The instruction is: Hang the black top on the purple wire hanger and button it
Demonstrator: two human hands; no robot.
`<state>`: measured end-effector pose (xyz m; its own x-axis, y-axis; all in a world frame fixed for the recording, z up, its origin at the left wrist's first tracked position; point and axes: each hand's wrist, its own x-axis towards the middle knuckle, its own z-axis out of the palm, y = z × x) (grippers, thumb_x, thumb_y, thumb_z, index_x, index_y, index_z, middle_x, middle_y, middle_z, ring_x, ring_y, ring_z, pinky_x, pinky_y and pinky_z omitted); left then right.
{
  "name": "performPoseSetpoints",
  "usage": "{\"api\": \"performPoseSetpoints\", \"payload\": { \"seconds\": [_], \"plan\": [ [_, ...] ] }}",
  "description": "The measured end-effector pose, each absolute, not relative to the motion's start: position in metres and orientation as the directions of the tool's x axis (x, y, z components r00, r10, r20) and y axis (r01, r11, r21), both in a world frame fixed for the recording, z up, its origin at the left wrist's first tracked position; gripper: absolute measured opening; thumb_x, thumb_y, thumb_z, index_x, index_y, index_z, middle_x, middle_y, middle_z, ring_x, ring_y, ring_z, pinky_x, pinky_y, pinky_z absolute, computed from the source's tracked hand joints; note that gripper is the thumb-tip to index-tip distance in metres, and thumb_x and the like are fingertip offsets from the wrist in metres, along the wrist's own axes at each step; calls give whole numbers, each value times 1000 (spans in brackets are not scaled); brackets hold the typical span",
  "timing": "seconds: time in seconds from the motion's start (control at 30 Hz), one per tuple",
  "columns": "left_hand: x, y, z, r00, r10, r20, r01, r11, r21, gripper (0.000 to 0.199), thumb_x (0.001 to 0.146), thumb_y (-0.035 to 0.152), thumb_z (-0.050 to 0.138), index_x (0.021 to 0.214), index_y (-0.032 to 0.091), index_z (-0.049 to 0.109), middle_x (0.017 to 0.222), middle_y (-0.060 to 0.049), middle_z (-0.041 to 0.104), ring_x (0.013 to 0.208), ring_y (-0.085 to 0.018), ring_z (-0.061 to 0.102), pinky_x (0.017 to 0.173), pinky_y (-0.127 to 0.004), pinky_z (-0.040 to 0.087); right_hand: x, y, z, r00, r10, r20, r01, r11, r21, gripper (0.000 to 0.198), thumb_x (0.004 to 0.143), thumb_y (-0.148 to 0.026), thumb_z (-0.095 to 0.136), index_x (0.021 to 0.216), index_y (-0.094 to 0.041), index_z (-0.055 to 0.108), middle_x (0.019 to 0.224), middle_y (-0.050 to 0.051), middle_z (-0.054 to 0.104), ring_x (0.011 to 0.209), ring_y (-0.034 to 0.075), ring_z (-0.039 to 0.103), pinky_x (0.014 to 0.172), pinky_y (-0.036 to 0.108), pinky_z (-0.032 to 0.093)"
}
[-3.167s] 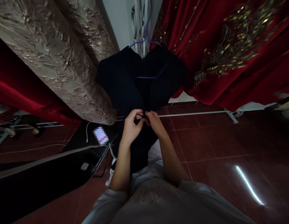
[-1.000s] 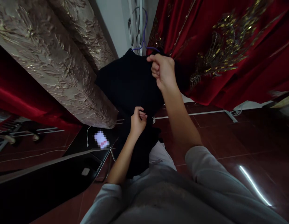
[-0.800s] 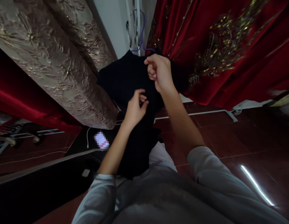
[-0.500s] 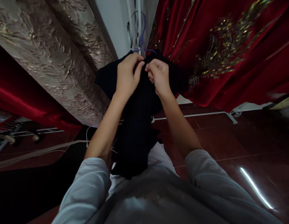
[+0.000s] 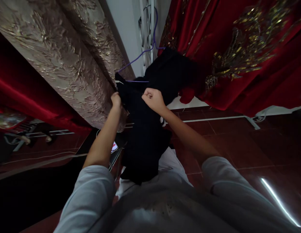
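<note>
A dark garment (image 5: 145, 136), nearly black, hangs in front of me from a purple wire hanger (image 5: 138, 58). Its right shoulder covers the hanger, while most of the hanger's left arm shows bare, with the cloth slipped down to its left end. My left hand (image 5: 116, 99) is closed on the garment's left edge, just below that end. Nearer the middle, my right hand (image 5: 154, 98) is closed, its fingers pinching the garment's front. The lower part of the cloth drapes toward my lap. What kind of garment it is cannot be made out.
A white metal rack (image 5: 151, 32) stands behind the hanger. Patterned beige fabric (image 5: 60, 64) hangs at left, and a red cloth with gold sequins (image 5: 228, 81) at right. A lit phone (image 5: 114, 146) lies beside my left forearm. Dark red tiles (image 5: 223, 142) cover the floor.
My hands have come apart: the left has moved left and down to the garment's edge, the right slightly down. The cloth has slid off much of the hanger's left arm, baring it.
</note>
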<state>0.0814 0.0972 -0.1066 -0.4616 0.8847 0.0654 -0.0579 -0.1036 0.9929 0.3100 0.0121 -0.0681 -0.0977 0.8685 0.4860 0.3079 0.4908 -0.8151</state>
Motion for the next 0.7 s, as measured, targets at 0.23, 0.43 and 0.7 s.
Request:
{"api": "performPoseSetpoints", "payload": {
  "seconds": [0.23,0.43,0.7],
  "plan": [
    [119,58,-121,-206,904,374,155,-347,925,12,91,20,72,83,18,64,82,-1,62,78,-14,59,74,-22,49,355,13,-104,6,900,435,321,410,-853,27,85,-43,69,74,-22,57,61,-3,48,61,14,44,63,28,38],
    [169,39,-61,88,741,666,195,-669,718,27,100,47,62,98,20,66,109,-9,70,105,-23,68,91,-34,56,337,21,-103,-182,847,500,346,531,-773,51,67,-50,87,102,-20,66,103,9,68,96,27,61,88,40,50],
    [174,34,-54,315,798,514,100,-567,818,66,99,80,37,98,21,67,95,-10,71,103,-28,71,95,-44,59,326,9,-47,-287,911,295,-85,282,-956,29,88,-49,69,80,-21,65,76,2,65,82,19,63,74,29,55]
  ]
}}
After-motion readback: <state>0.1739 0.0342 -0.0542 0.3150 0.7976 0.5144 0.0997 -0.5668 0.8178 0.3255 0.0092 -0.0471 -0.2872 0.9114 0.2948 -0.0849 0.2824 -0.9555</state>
